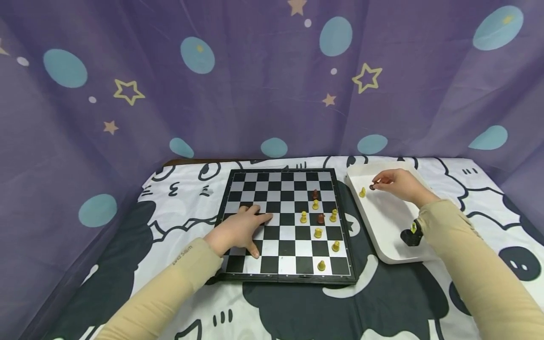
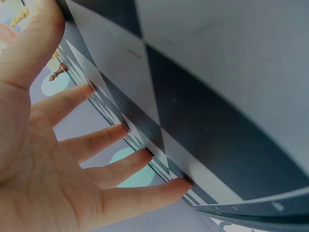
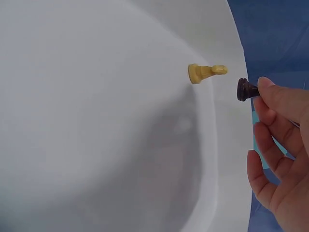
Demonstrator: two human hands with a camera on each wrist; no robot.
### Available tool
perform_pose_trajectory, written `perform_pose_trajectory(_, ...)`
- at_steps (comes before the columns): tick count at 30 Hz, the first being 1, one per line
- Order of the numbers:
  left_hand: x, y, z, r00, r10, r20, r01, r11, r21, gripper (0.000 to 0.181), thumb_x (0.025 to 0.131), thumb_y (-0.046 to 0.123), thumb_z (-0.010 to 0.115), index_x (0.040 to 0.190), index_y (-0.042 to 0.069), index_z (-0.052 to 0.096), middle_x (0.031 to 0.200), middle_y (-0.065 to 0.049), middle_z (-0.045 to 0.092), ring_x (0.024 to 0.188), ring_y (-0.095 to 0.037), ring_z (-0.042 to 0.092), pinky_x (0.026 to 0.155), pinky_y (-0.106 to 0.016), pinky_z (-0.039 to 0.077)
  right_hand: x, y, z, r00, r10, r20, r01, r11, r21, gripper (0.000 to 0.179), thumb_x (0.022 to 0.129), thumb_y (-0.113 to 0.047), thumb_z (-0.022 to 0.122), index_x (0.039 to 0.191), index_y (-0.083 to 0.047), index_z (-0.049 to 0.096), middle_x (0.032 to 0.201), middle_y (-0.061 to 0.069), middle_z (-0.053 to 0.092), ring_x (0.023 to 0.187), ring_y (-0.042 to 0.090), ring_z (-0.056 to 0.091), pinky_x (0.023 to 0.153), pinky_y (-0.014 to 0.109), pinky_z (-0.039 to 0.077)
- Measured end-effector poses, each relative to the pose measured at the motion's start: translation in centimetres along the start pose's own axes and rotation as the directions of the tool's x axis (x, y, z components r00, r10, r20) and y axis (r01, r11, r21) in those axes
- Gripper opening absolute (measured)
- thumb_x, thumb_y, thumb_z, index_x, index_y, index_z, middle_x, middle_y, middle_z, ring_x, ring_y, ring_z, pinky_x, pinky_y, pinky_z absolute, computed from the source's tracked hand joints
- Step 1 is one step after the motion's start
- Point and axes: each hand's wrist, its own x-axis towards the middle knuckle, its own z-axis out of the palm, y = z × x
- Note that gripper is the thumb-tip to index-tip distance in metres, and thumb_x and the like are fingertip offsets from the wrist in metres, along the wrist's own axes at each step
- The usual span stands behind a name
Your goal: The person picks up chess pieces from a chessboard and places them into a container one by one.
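Note:
My left hand (image 1: 240, 229) rests on the left part of a black-and-white chessboard (image 1: 286, 248), fingers spread, fingertips at the squares in the left wrist view. Over the far end of a white tray (image 1: 388, 219), my right hand (image 1: 397, 183) pinches a dark brown chess piece (image 3: 245, 90) between thumb and fingertips; its top is hidden by them. A yellow chess piece (image 3: 200, 73) stands in the tray close by. On the board's right half are several yellow chess pieces (image 1: 318, 232) and two reddish-brown ones, one brown chess piece (image 1: 320, 218) standing between two yellow ones.
The tray stands to the right of the board, on a black-and-white cartoon-print cloth (image 1: 306, 307). Behind the table hangs a purple curtain (image 1: 272, 94) with stars and blue ovals. A black device (image 1: 411, 234) sits at my right wrist.

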Motion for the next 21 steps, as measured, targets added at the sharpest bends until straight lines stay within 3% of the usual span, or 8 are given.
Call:
perform_pose_trajectory(9,0.0,0.0,0.0,1.000,-0.007,-0.002,0.007,1.000,0.005,0.103,0.055,0.034,0.090,0.145,0.021,0.042,0.147,-0.015,0.035,0.128,-0.038,0.035,0.097,-0.051,0.044,0.5,0.8,0.8,1.000,0.000,-0.009,0.000,0.999,0.046,0.018,0.085,-0.012,0.069,0.097,0.001,0.070,0.081,0.009,0.071,0.070,0.003,0.055,0.067,0.022,0.043)
perform_pose_trajectory(21,-0.1,0.0,0.0,1.000,0.003,-0.002,-0.003,1.000,-0.002,0.103,0.055,0.033,0.090,0.145,0.021,0.042,0.146,-0.015,0.035,0.129,-0.040,0.035,0.098,-0.052,0.043,1.1,1.0,1.6,0.999,0.006,0.038,-0.007,1.000,0.013,0.015,0.083,-0.009,0.071,0.093,0.002,0.070,0.076,0.007,0.067,0.070,0.010,0.052,0.068,0.027,0.040)
